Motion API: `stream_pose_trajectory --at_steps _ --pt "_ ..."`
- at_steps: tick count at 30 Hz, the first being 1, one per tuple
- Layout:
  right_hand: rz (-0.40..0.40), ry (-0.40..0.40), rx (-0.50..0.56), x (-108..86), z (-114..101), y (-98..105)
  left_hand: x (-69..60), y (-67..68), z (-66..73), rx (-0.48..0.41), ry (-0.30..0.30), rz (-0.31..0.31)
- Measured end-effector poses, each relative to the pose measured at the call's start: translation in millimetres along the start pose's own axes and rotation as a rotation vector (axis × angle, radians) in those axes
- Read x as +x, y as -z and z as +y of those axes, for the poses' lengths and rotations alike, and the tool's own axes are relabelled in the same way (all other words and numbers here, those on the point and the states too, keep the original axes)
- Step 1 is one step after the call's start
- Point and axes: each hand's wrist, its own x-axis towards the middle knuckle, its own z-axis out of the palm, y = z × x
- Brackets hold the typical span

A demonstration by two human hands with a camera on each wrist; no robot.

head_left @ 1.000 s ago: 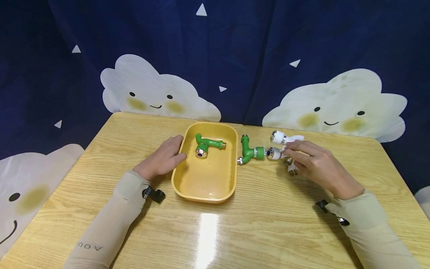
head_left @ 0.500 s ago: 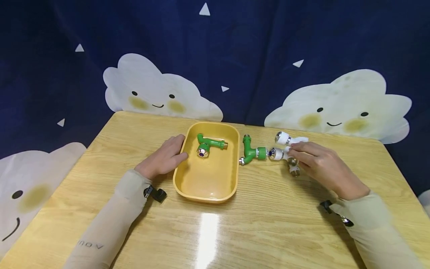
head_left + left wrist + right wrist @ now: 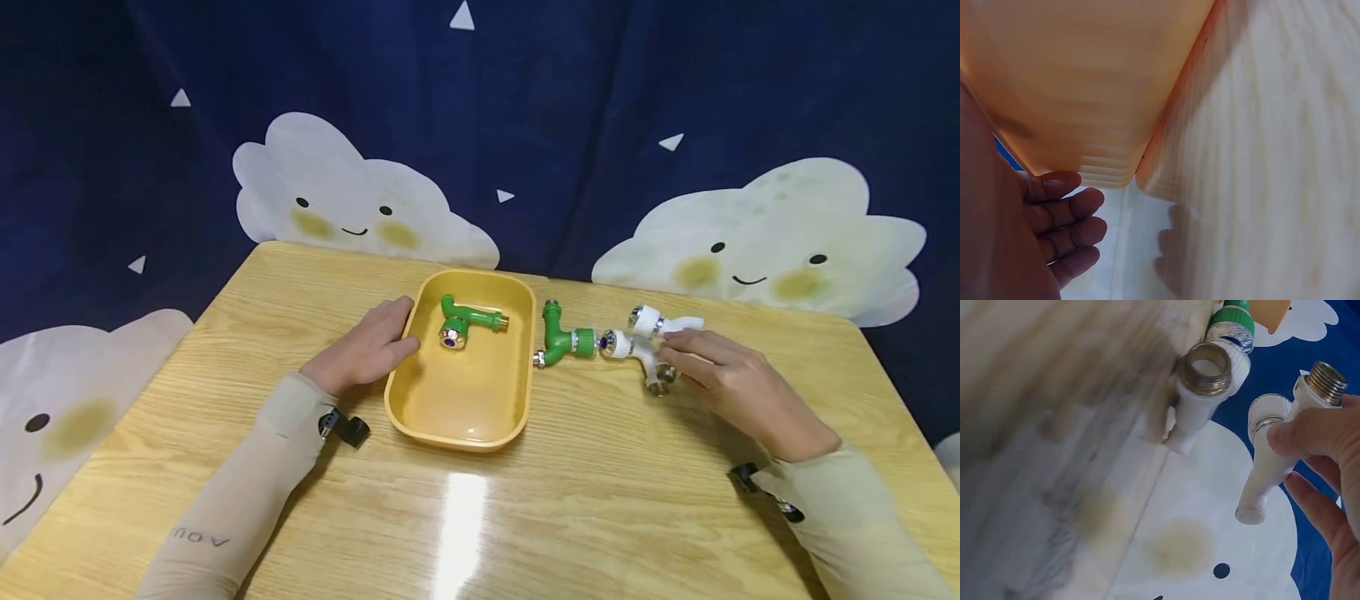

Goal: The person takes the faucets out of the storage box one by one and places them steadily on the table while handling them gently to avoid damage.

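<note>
My right hand pinches a white faucet between thumb and fingers; the right wrist view shows the thumb on the white faucet's body, its threaded metal end beside the hand. Just left of it lies a second white faucet, its knob close to the knob of a green faucet. My left hand rests against the left rim of a yellow tray, thumb over the rim. In the left wrist view the left hand's fingers lie along the tray's outer side, slightly bent.
Another green faucet lies inside the tray, near its back end. The wooden table ends at the back against a dark blue curtain with printed clouds.
My right hand has moved a little to the right with the pinched white faucet, which now stands farther from the green faucet. The left hand has stayed at the tray's rim.
</note>
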Motion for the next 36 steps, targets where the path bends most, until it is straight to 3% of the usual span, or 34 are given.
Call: stream_pose_trajectory --at_steps 36 --pt "0.007 -0.046 -0.018 -11.1 11.4 -2.7 -1.4 -0.1 -3.1 0.023 -0.014 0.004"
